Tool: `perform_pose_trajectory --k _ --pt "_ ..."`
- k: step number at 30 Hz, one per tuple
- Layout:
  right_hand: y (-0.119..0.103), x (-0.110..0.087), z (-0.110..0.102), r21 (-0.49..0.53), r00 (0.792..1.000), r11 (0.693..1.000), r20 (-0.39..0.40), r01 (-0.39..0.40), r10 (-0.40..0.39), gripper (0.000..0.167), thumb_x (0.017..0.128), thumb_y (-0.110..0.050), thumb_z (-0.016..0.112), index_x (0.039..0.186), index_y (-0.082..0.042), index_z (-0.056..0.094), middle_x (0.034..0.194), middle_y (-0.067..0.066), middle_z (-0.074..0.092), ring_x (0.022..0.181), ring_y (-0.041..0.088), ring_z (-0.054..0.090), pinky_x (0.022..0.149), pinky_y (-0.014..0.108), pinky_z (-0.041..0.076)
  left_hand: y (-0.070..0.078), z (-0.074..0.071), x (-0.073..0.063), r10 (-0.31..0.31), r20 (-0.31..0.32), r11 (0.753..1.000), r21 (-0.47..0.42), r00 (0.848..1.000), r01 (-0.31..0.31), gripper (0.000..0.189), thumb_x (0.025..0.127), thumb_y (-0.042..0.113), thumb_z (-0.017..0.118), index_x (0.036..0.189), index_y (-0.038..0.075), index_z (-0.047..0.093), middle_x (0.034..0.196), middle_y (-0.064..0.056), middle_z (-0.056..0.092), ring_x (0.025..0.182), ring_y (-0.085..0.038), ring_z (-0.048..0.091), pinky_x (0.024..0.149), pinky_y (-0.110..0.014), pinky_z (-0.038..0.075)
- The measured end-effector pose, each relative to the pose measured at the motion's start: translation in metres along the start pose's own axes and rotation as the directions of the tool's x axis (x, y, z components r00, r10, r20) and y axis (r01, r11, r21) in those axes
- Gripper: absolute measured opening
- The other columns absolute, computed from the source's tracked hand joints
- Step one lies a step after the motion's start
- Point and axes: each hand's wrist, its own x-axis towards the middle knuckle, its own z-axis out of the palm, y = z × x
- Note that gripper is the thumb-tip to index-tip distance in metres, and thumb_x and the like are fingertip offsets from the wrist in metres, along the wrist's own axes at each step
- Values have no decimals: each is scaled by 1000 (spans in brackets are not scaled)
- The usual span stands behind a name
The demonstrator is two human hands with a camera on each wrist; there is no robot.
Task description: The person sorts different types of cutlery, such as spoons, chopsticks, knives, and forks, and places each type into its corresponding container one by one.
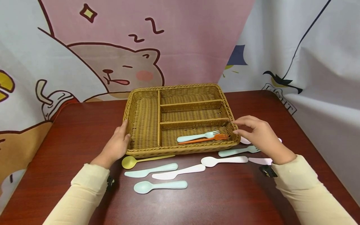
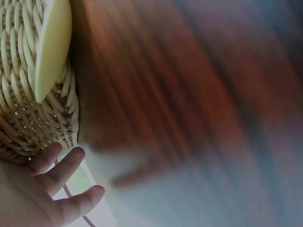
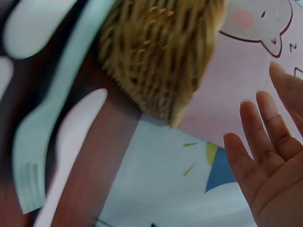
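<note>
"Golden-brown wicker at centre stage: a four-compartment cutlery tray (image 1: 182, 150) sits on the dark red table (image 1: 225, 200), a hand at either end!"

"How's the left hand (image 1: 116, 142)?"

"Up against the tray's left wall, fingers straight and slightly spread, gripping nothing."

"And the right hand (image 1: 260, 136)?"

"At the near right corner, fingers extended, thumb apart from the index finger, again holding nothing. Whether those fingertips touch the rim, I can't tell."

"Anything inside?"

"Two, both in the nearest right-hand compartment: a mint fork (image 1: 194, 137) and, just beside it, an orange fork (image 1: 203, 140)."

"Busy along the front, too!"

"Very! A yellow spoon (image 1: 130, 162) lies close to the tray's front wall, then a mint knife (image 1: 152, 170), a white knife (image 1: 180, 171), and nearest us a mint spoon (image 1: 160, 186)."

"Over to the right?"

"A white spoon (image 1: 222, 161), its bowl by the white knife's handle, with a second mint fork (image 1: 239, 152) above. A pale pink utensil (image 1: 260, 161) is partly hidden by the right arm."

"Behind it all, a sleeping bear (image 1: 118, 68) on the printed cloth (image 1: 185, 56)."
</note>
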Motion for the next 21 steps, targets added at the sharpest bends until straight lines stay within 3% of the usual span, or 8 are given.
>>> perform_pose_trajectory --k 7,14,21 --pt "18 -13 3 -12 997 998 36 -67 68 30 77 -1 78 107 -3 73 105 11 68 102 30 61 83 48 46 0 0 -1 4 -4 1000 0 1000 -4 61 103 11 31 154 -1 1 147 -33 23 137 -45 27 109 -58 24" --pt "31 -22 4 14 977 984 119 -178 175 28 83 -7 74 110 -2 71 111 16 66 108 37 57 86 56 44 2 -1 -1 2 -6 1000 6 1000 -2 60 103 12 31 154 -1 1 147 -33 23 136 -45 27 109 -58 25" --pt "42 -30 5 -5 970 979 133 -205 203 28 81 -4 75 108 0 71 108 18 66 101 36 61 82 51 49 1 0 -1 4 -13 1000 6 1000 -4 60 103 11 31 154 -2 2 146 -34 24 136 -46 28 109 -58 25"
